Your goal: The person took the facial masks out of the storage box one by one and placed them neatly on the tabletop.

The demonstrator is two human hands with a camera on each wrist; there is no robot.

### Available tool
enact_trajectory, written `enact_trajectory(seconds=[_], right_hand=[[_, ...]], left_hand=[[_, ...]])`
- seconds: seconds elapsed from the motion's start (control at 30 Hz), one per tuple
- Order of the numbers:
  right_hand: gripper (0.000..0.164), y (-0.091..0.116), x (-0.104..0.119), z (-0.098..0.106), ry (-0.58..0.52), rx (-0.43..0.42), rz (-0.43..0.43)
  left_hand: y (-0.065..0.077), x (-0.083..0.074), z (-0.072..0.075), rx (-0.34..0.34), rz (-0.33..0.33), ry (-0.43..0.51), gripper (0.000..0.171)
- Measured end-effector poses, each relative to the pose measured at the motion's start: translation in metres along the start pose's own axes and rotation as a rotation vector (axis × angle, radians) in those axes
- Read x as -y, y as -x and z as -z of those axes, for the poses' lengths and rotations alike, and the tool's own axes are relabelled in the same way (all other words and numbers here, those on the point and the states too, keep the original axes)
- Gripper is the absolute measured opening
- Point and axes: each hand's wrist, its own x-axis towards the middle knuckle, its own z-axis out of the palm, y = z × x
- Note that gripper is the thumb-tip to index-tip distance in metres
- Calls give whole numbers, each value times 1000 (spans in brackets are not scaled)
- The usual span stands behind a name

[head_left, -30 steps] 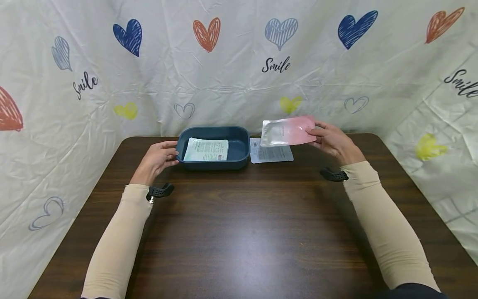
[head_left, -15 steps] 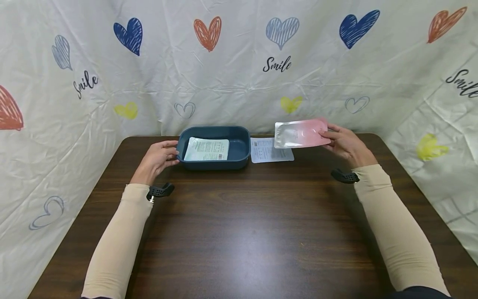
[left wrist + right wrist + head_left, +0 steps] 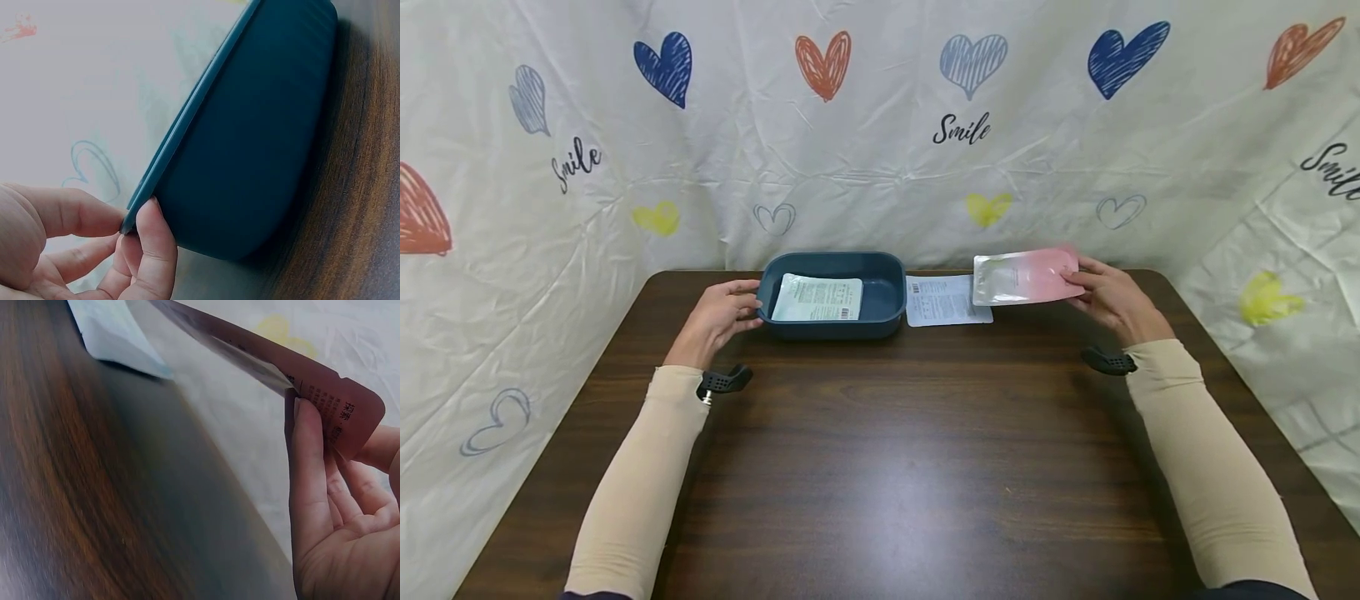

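With its thumb and fingers, my left hand (image 3: 718, 321) pinches the left rim of a dark blue plastic tub (image 3: 880, 308); the left wrist view shows the grip on the tub's lip (image 3: 169, 147). Inside the tub lies a pale green sheet mask packet (image 3: 818, 298). My right hand (image 3: 1112, 302) pinches a pink and silver sheet mask packet (image 3: 1026, 277) by its right end, above the table. In the right wrist view this packet (image 3: 350, 412) is seen from below. A pale blue packet (image 3: 943, 302) lies on the table against the tub's right side, partly under the held one.
The brown wooden table (image 3: 880, 450) runs to a white curtain (image 3: 865, 150) printed with hearts behind it. Black straps (image 3: 726, 381) sit on both wrists.
My right hand has carried the pink packet to the right and slightly down, uncovering more of the pale blue packet. My left hand stays on the tub.
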Motion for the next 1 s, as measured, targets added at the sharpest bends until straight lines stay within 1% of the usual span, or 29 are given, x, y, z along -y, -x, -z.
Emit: enact_trajectory(seconds=[0.2,0.27,0.33,0.43,0.57,0.67,0.73,0.77,0.93,0.97,1.0], right_hand=[[50,4,-1,14,-37,50,-5],[46,5,-1,18,-33,39,-3],[45,5,-2,21,-33,11,-3],[49,5,-3,25,2,-36,-12],[52,6,-6,31,-1,2,-24],[46,6,-9,36,-22,41,-19],[45,6,-10,37,-21,41,-20],[48,6,-10,38,-18,38,-20],[72,6,-9,37,89,-13,-42],[75,6,-8,37,117,-22,-43],[74,7,-8,37,146,-30,-42]], left_hand=[[0,0,0,1,-2,-7,53],[0,0,1,3,-3,-8,53],[-1,0,1,4,-3,-9,53],[-1,1,2,1,-3,-10,53],[-1,1,1,-5,-2,-15,53],[0,1,1,-3,-4,-18,53],[0,1,1,-1,-5,-19,53],[1,1,1,0,-5,-18,53],[1,1,1,0,-1,-19,52],[2,1,1,0,0,-21,52],[2,1,1,0,0,-22,52]])
